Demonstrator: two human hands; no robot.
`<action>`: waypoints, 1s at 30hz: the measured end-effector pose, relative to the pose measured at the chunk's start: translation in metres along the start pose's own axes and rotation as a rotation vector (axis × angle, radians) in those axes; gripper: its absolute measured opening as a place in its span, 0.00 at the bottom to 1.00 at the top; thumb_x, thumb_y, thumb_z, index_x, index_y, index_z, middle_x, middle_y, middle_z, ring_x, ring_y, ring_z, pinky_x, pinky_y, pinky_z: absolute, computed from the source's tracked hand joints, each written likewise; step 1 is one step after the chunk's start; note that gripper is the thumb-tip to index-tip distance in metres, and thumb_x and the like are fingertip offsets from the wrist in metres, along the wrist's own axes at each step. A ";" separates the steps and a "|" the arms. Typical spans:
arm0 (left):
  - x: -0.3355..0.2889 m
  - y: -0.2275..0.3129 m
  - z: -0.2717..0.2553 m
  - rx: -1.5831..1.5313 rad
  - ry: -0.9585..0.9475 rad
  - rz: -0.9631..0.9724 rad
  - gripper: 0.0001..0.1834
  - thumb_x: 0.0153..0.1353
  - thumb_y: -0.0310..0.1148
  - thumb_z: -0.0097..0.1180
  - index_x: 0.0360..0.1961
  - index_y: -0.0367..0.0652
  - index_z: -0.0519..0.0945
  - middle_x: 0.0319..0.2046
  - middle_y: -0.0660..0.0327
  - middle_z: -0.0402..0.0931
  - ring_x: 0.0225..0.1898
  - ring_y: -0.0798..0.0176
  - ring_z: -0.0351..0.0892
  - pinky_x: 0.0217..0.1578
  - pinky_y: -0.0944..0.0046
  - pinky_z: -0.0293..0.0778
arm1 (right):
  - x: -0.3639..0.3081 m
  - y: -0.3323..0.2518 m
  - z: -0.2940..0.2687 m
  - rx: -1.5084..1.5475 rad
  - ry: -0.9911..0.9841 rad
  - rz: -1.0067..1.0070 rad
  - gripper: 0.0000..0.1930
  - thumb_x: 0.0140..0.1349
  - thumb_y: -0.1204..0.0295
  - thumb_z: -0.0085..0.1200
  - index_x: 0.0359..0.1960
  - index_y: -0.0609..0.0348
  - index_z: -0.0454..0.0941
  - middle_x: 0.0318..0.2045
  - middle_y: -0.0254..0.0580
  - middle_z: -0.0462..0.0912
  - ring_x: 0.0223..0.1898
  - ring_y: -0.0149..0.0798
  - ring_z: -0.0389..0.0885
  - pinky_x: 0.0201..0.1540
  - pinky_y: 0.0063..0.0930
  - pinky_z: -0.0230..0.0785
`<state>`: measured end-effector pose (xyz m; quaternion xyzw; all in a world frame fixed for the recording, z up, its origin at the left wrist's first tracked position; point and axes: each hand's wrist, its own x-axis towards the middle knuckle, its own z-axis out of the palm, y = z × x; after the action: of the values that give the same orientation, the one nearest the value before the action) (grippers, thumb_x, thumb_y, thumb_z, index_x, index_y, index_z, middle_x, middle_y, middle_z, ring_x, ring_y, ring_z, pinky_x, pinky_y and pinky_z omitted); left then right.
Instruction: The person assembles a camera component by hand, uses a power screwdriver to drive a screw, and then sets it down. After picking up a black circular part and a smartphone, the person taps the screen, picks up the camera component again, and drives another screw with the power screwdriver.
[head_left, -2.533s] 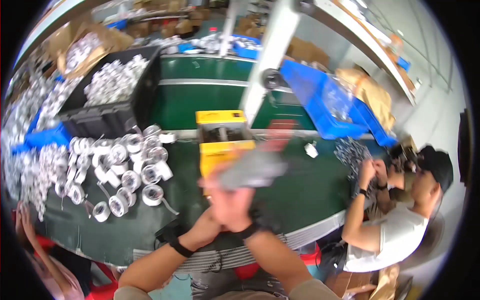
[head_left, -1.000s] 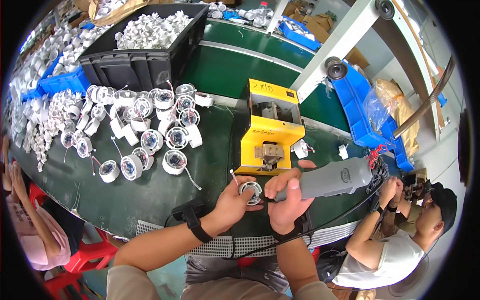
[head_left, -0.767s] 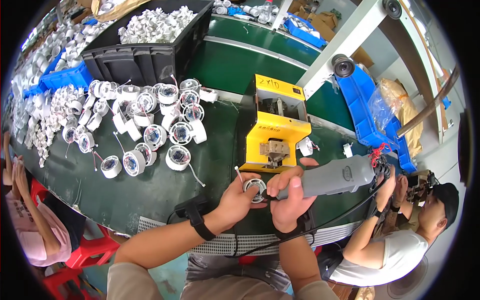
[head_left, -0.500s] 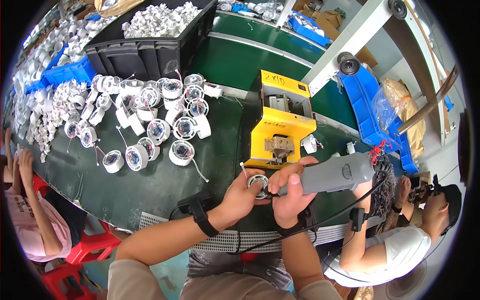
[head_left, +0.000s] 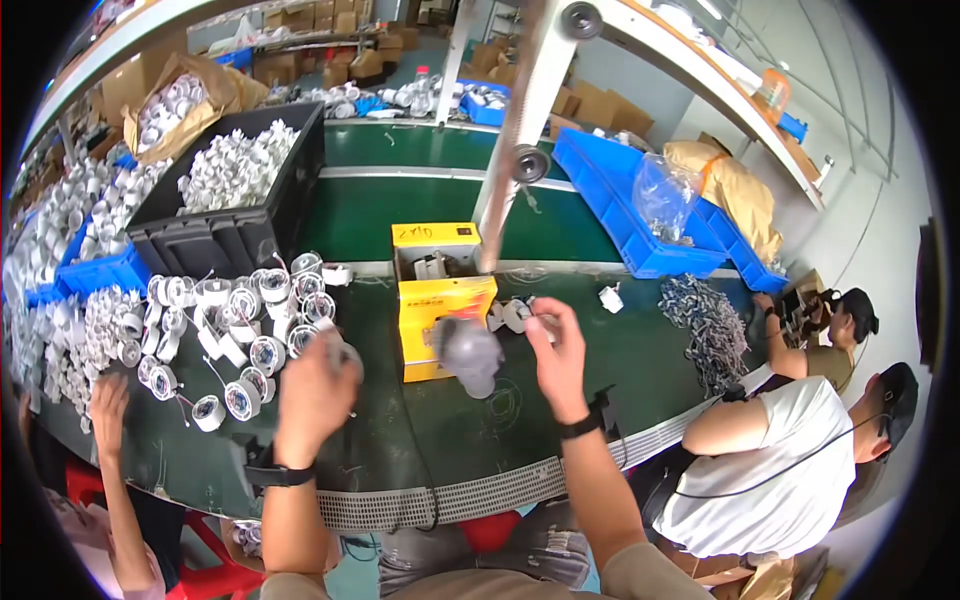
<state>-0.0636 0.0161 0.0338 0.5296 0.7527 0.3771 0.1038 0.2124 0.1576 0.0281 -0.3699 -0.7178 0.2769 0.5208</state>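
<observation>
Centre frame, the left hand [head_left: 318, 385] closes its fingers on a white round fitting [head_left: 335, 352]; the right hand [head_left: 556, 358] pinches another small part [head_left: 522, 311] beside the hanging grey tool [head_left: 468, 355].

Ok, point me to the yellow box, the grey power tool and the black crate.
yellow box [head_left: 443, 300], head view, front face.
grey power tool [head_left: 468, 352], head view, its rounded body.
black crate [head_left: 205, 243], head view, front wall.

A matt dark green bench top [head_left: 590, 400] was seen under glossy white plastic round lamp housings [head_left: 250, 320]. A smooth yellow painted metal box fixture [head_left: 440, 300] and a dull grey plastic power screwdriver [head_left: 468, 352] were noted, beside smooth blue plastic bins [head_left: 640, 210].
</observation>
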 end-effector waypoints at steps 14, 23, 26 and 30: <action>-0.047 0.034 0.064 -0.917 -0.723 0.014 0.24 0.61 0.32 0.56 0.57 0.37 0.68 0.37 0.56 0.80 0.34 0.62 0.82 0.33 0.65 0.78 | -0.088 -0.039 -0.011 -0.132 0.193 0.155 0.20 0.43 0.66 0.71 0.34 0.61 0.74 0.31 0.42 0.75 0.32 0.35 0.77 0.35 0.28 0.72; -0.061 0.074 0.065 -0.807 -0.796 -0.039 0.23 0.68 0.40 0.41 0.55 0.31 0.69 0.52 0.50 0.70 0.50 0.57 0.71 0.52 0.60 0.67 | -0.123 -0.082 -0.012 -0.219 0.160 -0.080 0.22 0.50 0.52 0.62 0.38 0.56 0.76 0.42 0.47 0.74 0.46 0.49 0.71 0.47 0.39 0.63; -0.048 0.033 0.080 -0.903 -1.051 -0.048 0.22 0.68 0.42 0.42 0.54 0.35 0.70 0.49 0.52 0.73 0.45 0.59 0.73 0.46 0.61 0.70 | -0.120 -0.046 -0.016 -0.102 0.132 -0.195 0.20 0.56 0.54 0.58 0.40 0.58 0.78 0.40 0.48 0.78 0.44 0.49 0.74 0.45 0.38 0.66; -0.033 0.012 0.080 -1.026 -1.177 -0.259 0.22 0.68 0.48 0.43 0.49 0.40 0.72 0.40 0.57 0.76 0.39 0.61 0.75 0.38 0.62 0.71 | -0.119 -0.037 -0.016 0.207 -0.394 0.108 0.15 0.64 0.61 0.52 0.36 0.61 0.81 0.28 0.42 0.83 0.30 0.39 0.81 0.34 0.31 0.72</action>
<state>0.0033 0.0253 -0.0212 0.4362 0.3618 0.3198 0.7593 0.2410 0.0391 -0.0031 -0.2909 -0.7527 0.4434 0.3901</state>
